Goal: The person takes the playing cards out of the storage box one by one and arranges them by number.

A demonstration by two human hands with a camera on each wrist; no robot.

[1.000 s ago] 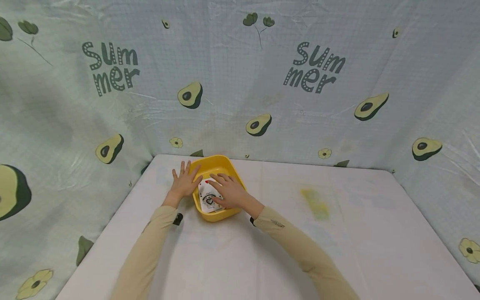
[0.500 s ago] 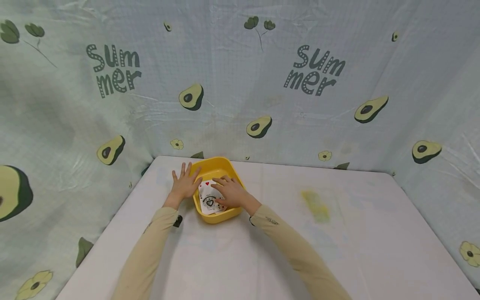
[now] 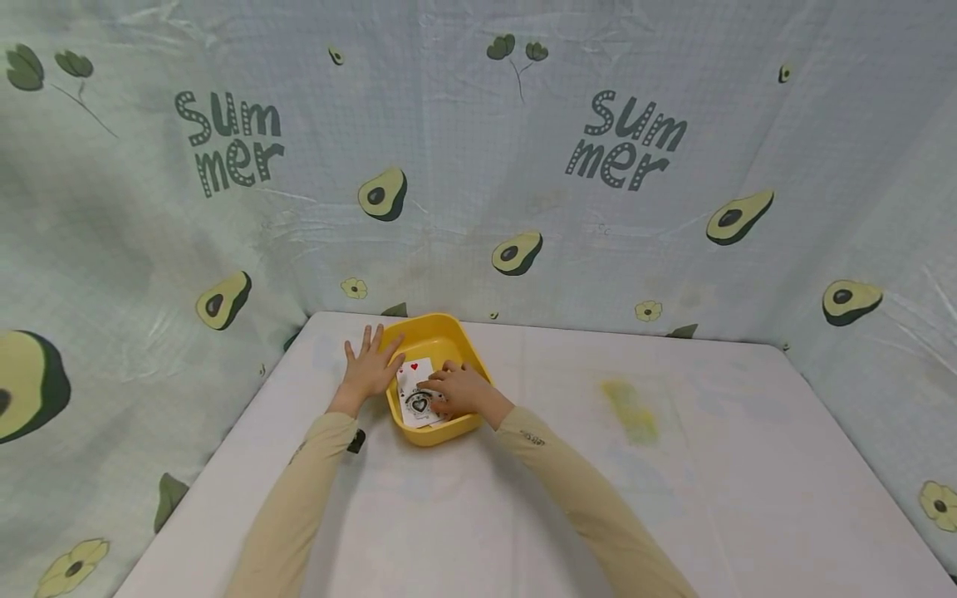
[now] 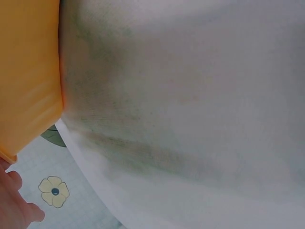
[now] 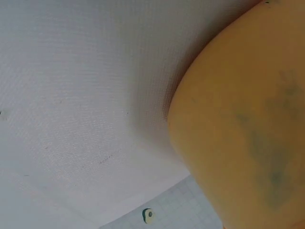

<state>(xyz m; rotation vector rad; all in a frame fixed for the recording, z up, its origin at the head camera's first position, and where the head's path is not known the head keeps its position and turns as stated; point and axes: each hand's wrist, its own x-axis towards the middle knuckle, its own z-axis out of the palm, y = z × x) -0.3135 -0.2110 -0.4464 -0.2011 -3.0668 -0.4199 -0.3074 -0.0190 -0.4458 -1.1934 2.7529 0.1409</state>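
Inside a yellow plastic basin (image 3: 445,328) lie playing cards (image 3: 415,384); the top face shows a red heart and a large black heart emblem. My left hand (image 3: 366,370) rests with spread fingers at the basin's left rim. My right hand (image 3: 463,390) reaches over the right rim, its bent fingers and thumb at the right side of the cards. I cannot tell whether it grips a card. The left wrist view shows some fingertips (image 4: 19,200) beside the basin wall (image 4: 28,62). In the right wrist view the basin's outer wall (image 5: 233,119) hides the hand.
The basin stands near the back left of a white-covered table (image 3: 598,498). A yellow stain (image 3: 630,411) marks the cover to the right. Behind hangs a patterned curtain (image 3: 449,124) with avocado prints. A small black device (image 3: 356,441) sits under the left wrist.
My right hand has drawn back slightly to the right, with its fingers bending toward the thumb and more of the top card showing. The left hand stays at the rim.
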